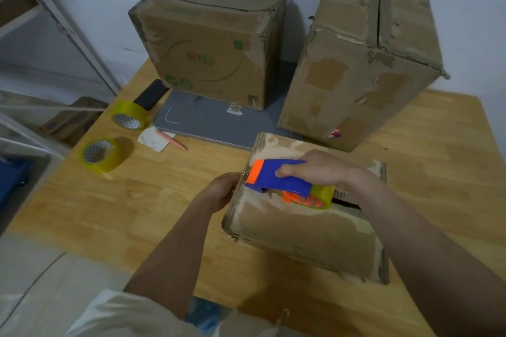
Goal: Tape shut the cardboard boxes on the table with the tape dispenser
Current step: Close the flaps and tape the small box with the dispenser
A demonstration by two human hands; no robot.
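Person, head-camera view: two bare forearms, left hand and right hand uncovered. Short pale cream sleeve at left shoulder; no visible markings.

Right hand clenched, left hand cupped

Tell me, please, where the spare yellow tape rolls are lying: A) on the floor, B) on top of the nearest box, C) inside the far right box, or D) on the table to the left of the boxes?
D: both spare tape rolls lie on the wooden table to the left, apart from the nearest box, where the right hand holds the tape dispenser.
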